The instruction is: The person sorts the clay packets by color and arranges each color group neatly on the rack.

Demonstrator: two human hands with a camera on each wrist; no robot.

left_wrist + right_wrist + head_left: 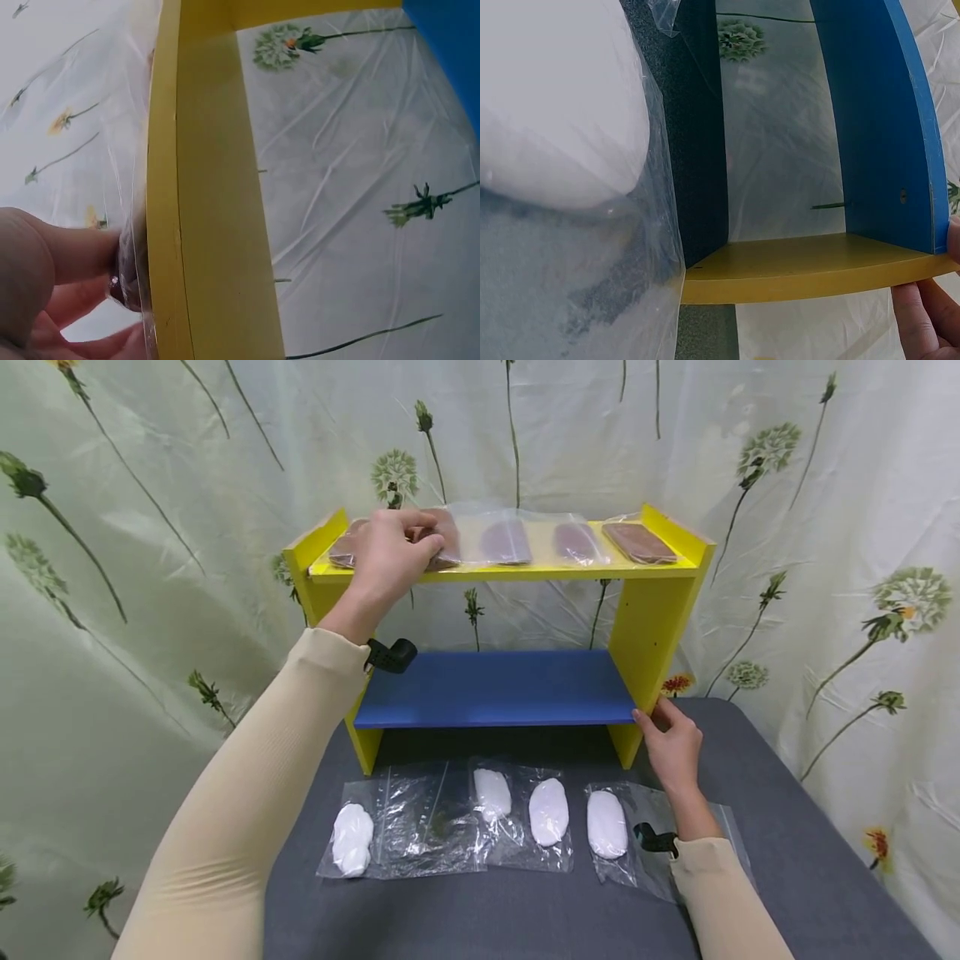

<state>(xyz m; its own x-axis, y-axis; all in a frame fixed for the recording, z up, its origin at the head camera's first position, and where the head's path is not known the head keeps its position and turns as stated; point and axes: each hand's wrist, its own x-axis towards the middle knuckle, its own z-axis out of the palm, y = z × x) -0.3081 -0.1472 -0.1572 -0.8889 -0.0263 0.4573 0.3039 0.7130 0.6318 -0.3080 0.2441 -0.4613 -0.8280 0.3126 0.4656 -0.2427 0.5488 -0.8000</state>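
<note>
A yellow shelf unit [663, 647] with a blue lower shelf [495, 689] stands on the dark table. On its top board my left hand [393, 547] pinches a brown flat slab in a clear plastic bag [448, 533]; the left wrist view shows the bagged slab [131, 277] by the thumb and fingers. Lower down, my right hand [675, 747] grips the unit's right side panel, thumb at the blue shelf's front corner and fingers around behind. In the right wrist view its fingers [915, 319] touch the yellow panel [810, 289].
More bagged brownish pieces lie along the top board, including a brown slab [640, 542] at the right end. In front of the unit, several white oval lumps [549, 812] in clear zip bags [427, 814] lie on the table [465, 918]. A flowered curtain [825, 527] hangs behind.
</note>
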